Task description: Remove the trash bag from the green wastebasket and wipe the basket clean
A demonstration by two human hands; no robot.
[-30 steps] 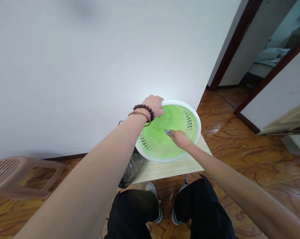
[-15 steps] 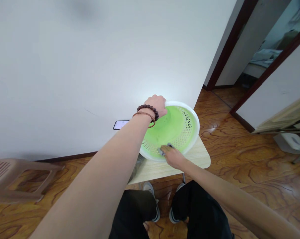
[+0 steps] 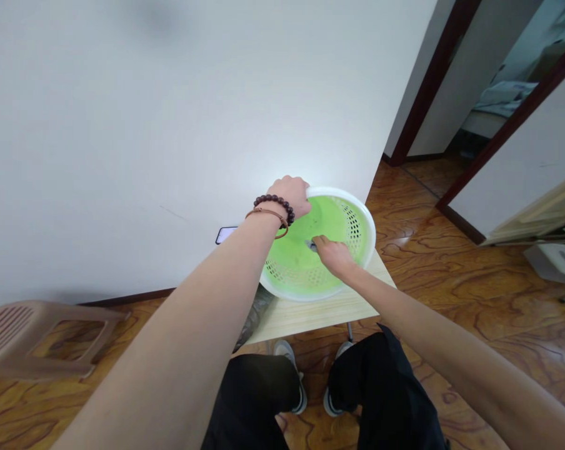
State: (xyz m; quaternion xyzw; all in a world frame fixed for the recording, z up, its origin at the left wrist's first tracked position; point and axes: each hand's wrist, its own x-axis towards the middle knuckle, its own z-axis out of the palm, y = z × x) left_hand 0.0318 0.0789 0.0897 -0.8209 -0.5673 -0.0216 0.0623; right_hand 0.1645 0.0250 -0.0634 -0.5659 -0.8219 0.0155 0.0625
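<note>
A round plastic colander point(image 3: 371, 232), green inside with a white rim and rows of holes, rests tilted on a small pale wooden table point(image 3: 320, 312). My left hand point(image 3: 292, 192), with bracelets at its wrist, is closed around the colander's far left rim. Inside the colander, my right hand point(image 3: 334, 254) pinches a small grey cloth point(image 3: 311, 245) against the green bottom. Most of the cloth is hidden under the fingers. My left forearm covers part of the colander's left side.
A phone point(image 3: 224, 234) lies left of the colander, partly behind my left arm. A dark plastic bag point(image 3: 255, 310) sits at the table's left edge. To the far left stands a brown plastic stool point(image 3: 10, 334). The white wall point(image 3: 193, 112) rises behind the table.
My right hand has moved the cloth from the colander's near holed side up to the middle of its green bottom. My left hand keeps its hold on the rim.
</note>
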